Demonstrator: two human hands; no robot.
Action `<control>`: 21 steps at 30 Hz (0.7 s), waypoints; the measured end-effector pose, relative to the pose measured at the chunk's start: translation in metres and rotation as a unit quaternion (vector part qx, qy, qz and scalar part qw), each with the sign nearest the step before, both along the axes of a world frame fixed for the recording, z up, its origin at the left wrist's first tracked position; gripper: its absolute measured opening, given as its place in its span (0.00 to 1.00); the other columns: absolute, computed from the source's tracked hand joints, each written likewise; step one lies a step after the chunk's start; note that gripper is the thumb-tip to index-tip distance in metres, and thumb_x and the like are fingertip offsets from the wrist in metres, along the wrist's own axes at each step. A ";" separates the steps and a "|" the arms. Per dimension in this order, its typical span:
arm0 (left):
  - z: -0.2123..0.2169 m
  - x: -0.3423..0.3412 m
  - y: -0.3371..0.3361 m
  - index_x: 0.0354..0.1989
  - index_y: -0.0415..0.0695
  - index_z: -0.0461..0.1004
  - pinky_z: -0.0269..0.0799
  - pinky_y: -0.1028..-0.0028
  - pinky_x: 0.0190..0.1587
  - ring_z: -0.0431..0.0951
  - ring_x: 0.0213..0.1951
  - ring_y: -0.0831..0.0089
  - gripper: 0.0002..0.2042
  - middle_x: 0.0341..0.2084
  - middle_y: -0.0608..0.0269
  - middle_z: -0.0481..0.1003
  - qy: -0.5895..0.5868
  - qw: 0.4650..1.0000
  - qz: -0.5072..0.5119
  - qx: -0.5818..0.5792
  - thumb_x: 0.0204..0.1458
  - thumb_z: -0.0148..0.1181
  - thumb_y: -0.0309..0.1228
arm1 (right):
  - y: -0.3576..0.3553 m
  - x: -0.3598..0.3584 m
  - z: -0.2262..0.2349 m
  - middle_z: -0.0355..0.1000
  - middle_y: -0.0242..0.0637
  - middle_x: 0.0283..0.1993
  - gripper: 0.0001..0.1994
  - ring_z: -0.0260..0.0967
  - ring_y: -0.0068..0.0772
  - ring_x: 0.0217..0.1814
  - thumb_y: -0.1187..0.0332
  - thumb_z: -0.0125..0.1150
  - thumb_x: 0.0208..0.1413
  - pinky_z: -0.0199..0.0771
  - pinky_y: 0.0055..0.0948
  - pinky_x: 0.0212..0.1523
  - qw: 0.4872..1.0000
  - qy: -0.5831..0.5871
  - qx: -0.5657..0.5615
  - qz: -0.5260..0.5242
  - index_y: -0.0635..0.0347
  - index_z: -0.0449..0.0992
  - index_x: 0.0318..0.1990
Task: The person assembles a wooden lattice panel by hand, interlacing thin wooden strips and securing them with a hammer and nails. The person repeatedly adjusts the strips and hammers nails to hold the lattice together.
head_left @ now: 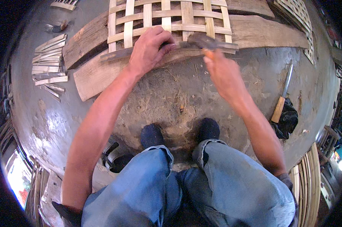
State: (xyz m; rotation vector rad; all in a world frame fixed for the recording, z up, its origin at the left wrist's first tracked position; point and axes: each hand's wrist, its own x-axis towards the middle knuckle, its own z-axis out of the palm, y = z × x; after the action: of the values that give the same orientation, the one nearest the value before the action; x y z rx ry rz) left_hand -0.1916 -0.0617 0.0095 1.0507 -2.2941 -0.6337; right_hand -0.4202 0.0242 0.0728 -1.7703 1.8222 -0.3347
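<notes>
Bare forearms, no sleeves below the elbow; a scrap of dark sleeve edge at the left upper arm and a grey one at the right. No watch, ring or glove on the left hand or the right hand. Blue denim jeans, faded and creased over both knees, hems turned up in a narrow cuff. Dark socks or soft shoes below the cuffs, dusty at the toes.
</notes>
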 end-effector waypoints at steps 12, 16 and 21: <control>0.001 -0.001 -0.002 0.34 0.41 0.74 0.70 0.59 0.44 0.73 0.40 0.52 0.08 0.32 0.55 0.71 -0.006 1.000 -0.005 0.020 0.52 0.66 0.30 | 0.004 -0.009 -0.006 0.74 0.60 0.28 0.17 0.74 0.67 0.35 0.55 0.48 0.69 0.72 0.62 0.35 1.000 0.004 -0.008 0.024 0.64 0.65 0.40; 0.001 0.018 -0.002 0.35 0.40 0.74 0.70 0.58 0.46 0.73 0.42 0.52 0.09 0.34 0.54 0.72 -0.018 0.999 -0.005 0.037 0.52 0.66 0.30 | 0.028 -0.014 0.010 0.75 0.56 0.29 0.15 0.74 0.66 0.34 0.56 0.49 0.68 0.72 0.60 0.33 0.999 -0.015 0.019 0.032 0.60 0.66 0.42; 0.030 0.009 -0.004 0.40 0.41 0.76 0.69 0.60 0.51 0.74 0.47 0.55 0.10 0.38 0.55 0.74 -0.062 0.994 -0.049 0.075 0.53 0.66 0.31 | 0.120 -0.056 -0.044 0.74 0.48 0.37 0.12 0.73 0.59 0.38 0.61 0.59 0.61 0.74 0.52 0.36 0.994 0.034 -0.078 -0.065 0.56 0.70 0.46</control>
State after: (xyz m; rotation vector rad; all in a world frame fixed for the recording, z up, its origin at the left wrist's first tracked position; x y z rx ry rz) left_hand -0.1825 -0.0661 0.0397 1.0794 -2.4496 -0.8112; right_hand -0.4765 0.1443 0.0285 -1.7888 2.0140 -0.4862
